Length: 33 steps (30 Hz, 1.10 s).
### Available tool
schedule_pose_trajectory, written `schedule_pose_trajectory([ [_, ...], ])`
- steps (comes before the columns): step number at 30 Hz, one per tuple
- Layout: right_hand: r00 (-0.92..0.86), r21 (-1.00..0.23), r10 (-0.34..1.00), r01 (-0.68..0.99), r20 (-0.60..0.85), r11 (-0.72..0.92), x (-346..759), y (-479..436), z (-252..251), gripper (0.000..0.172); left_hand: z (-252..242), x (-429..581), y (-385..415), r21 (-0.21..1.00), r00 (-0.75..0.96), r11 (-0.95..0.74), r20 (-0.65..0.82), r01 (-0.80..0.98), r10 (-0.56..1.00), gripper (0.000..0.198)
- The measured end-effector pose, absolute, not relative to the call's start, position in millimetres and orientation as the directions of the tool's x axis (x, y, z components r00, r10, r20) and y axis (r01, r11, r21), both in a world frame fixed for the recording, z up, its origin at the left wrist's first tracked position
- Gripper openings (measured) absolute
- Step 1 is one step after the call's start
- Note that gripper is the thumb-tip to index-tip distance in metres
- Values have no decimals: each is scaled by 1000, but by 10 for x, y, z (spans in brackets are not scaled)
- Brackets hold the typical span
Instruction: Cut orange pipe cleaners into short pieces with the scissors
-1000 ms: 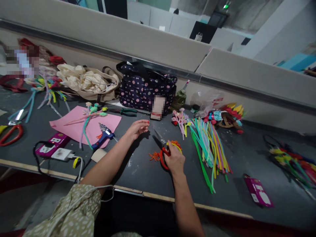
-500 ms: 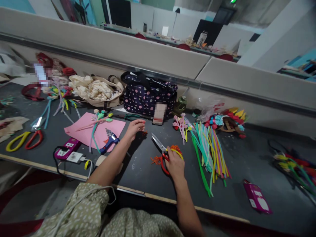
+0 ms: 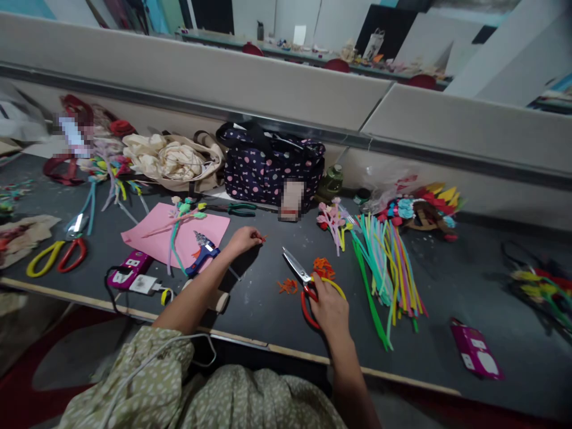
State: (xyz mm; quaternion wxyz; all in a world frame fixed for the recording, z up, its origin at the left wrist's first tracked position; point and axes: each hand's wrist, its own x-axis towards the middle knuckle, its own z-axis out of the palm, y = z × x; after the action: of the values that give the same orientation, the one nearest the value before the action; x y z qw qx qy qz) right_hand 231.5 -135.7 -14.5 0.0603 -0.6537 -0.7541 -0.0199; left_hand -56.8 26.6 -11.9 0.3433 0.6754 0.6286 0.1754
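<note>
My left hand (image 3: 245, 239) is at the middle of the dark table, fingertips pinched together on small orange pieces (image 3: 264, 238) that look like pipe cleaner cuttings. My right hand (image 3: 329, 305) grips the scissors (image 3: 308, 286) by their red and yellow handles. The blades lie slightly parted near the table and point up and left, towards the left hand. A small heap of orange cuttings (image 3: 288, 286) is left of the handles. Another, denser heap of orange cuttings (image 3: 324, 267) sits just beyond the right hand's fingers.
Right of the scissors lies a bundle of coloured pipe cleaners (image 3: 393, 268). On the left are a pink sheet (image 3: 154, 229), a blue glue gun (image 3: 203, 256) and another pair of scissors (image 3: 74, 238). A patterned bag (image 3: 268, 170) stands at the back; a purple device (image 3: 477, 350) lies right.
My left hand has lowered to the table and its fingers have closed on the orange pieces. My right hand stays on the scissors. The view has shifted slightly.
</note>
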Motion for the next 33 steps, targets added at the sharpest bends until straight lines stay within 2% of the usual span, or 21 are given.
schedule_pose_trajectory([
  [3,-153,-59,981,985,120,161,2311,-1371,-130,42,-23,-547,186,654,123,-25,-106,756,987,15],
  [9,-164,-58,977,983,138,174,2317,-1453,-88,45,72,-301,-98,765,194,-111,-18,634,981,19],
  [16,-199,21,961,980,190,199,2436,-1636,-14,42,-55,57,-265,822,242,-101,-45,561,969,46],
  [19,-248,62,955,968,163,241,2580,-1751,13,44,-116,115,-266,872,274,-19,-133,489,953,40],
  [23,-268,57,951,963,156,262,2853,-1952,-21,46,-121,162,-280,904,366,0,-173,428,915,19],
  [25,-200,38,961,980,189,196,2981,-2048,-73,45,-80,208,-298,880,408,-52,-166,472,898,17],
  [28,-57,-24,969,998,239,64,3110,-2153,-172,43,5,334,-318,804,466,-136,-189,579,864,28],
  [31,79,-169,960,985,270,-34,3164,-2207,-246,44,57,520,-320,718,552,-308,-126,624,824,19],
  [33,169,-280,956,955,239,-98,3177,-2226,-268,47,50,658,-321,657,601,-417,-68,628,796,15],
])
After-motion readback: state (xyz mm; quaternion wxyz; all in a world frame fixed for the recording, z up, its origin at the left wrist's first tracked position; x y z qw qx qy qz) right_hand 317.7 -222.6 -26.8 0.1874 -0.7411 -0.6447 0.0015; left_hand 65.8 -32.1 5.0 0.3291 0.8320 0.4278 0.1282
